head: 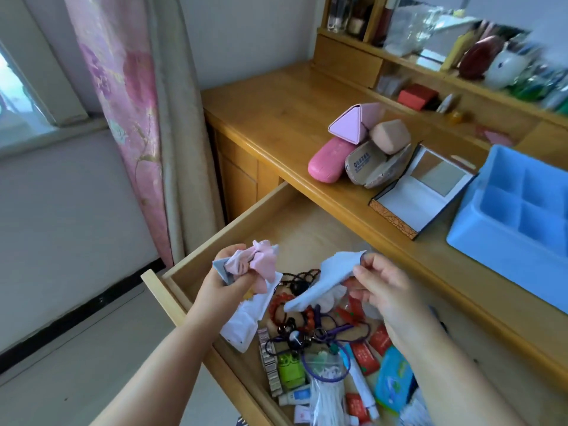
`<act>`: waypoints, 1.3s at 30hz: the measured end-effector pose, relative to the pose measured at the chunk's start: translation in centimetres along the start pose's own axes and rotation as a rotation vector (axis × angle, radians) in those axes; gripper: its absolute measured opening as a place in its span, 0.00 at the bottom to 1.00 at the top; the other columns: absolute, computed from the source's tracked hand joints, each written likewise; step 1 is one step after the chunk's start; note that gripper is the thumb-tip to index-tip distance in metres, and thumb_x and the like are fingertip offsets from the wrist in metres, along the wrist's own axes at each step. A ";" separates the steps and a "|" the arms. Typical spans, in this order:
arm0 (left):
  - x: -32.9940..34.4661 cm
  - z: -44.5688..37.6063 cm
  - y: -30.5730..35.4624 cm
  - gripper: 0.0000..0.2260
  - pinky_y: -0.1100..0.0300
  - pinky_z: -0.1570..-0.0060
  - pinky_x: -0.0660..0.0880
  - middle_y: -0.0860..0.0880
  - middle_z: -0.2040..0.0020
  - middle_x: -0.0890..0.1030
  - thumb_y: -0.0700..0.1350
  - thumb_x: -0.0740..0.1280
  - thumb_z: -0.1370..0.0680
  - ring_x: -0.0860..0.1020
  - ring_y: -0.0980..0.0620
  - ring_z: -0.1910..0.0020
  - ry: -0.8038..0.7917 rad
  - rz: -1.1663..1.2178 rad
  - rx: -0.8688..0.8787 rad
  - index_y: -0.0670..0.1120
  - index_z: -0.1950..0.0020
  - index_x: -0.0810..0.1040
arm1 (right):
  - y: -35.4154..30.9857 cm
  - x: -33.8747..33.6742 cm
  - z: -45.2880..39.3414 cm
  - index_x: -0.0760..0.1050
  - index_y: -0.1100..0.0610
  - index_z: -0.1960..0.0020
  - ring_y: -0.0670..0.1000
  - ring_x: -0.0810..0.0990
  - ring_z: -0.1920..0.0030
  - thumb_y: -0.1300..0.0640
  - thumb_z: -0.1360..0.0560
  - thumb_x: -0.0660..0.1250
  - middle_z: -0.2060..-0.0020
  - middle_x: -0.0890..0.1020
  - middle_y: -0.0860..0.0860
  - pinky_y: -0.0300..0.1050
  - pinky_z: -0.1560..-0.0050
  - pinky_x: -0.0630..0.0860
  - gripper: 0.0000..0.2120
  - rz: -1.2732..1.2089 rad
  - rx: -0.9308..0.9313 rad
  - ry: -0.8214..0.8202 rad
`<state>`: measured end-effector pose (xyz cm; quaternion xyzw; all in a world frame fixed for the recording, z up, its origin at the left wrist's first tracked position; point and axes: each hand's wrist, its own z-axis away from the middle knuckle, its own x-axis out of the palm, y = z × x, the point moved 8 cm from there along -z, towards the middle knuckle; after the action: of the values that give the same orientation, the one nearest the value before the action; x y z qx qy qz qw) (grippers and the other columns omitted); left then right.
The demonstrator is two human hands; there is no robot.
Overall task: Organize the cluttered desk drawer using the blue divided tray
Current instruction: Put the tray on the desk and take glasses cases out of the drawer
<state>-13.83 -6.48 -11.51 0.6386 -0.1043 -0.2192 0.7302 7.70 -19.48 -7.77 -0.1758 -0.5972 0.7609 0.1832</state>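
The tabletop [276, 118] runs above the pulled-out drawer [295, 222], which stands wide open so its whole bed can be reached from above. Beyond the drawer's right end, on the tabletop, sits the blue tray [479, 241], its compartments bare, likely parked there so sorted things can go straight in before the tray goes into the drawer. Past the drawer's far wall an open box [412, 198] and a heap of cases [359, 149] lie on the tabletop, seemingly lifted out to make room. The clutter [322, 348] of bands, sachets and tubes fills the drawer's near-right part, while its far end is bare wood. Above the drawer's middle, the left hand [227, 281] is clenched around bunched pink cloths [261, 259], gathering like with like in one fist. Just right of it, the right hand [381, 284] pinches a pale blue cloth [325, 278] by one corner, so it hangs free of the tangle below.
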 end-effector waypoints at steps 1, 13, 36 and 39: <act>0.5 0.4 0.5 0.11 0.61 0.58 0.77 0.56 0.54 0.82 0.46 0.71 0.28 0.81 0.59 0.54 -0.075 0.001 0.004 0.62 0.50 0.77 | -0.6 -0.2 0.1 0.78 0.54 0.55 0.47 0.82 0.57 0.62 0.21 0.61 0.59 0.84 0.50 0.40 0.57 0.76 0.09 -0.033 0.011 -0.023; 12.7 2.0 12.5 0.05 0.47 0.62 0.75 0.42 0.61 0.82 0.38 0.66 0.25 0.79 0.45 0.63 -0.620 -0.276 0.367 0.45 0.55 0.80 | -6.7 -2.5 1.8 0.79 0.44 0.58 0.37 0.80 0.54 0.48 0.32 0.69 0.56 0.82 0.37 0.34 0.54 0.75 0.04 0.228 -0.296 -0.085; 15.4 -9.0 19.6 0.21 0.61 0.39 0.65 0.53 0.40 0.75 0.49 0.62 0.26 0.71 0.54 0.39 0.007 -0.536 0.705 0.46 0.34 0.73 | -4.8 -13.6 2.1 0.79 0.52 0.54 0.41 0.75 0.50 0.58 0.29 0.71 0.54 0.80 0.43 0.25 0.48 0.66 0.05 0.705 -0.489 0.362; 13.9 -3.4 14.7 0.11 0.70 0.46 0.67 0.56 0.47 0.77 0.42 0.65 0.25 0.74 0.57 0.46 -0.016 -0.595 0.722 0.47 0.42 0.77 | -3.4 -10.7 6.3 0.79 0.54 0.59 0.45 0.76 0.56 0.56 0.28 0.66 0.59 0.80 0.45 0.36 0.53 0.72 0.04 0.943 -0.642 0.248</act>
<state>2.65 -8.46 0.52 0.8523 0.0080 -0.3737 0.3659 14.20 -29.25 -2.49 -0.5572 -0.6293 0.5147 -0.1691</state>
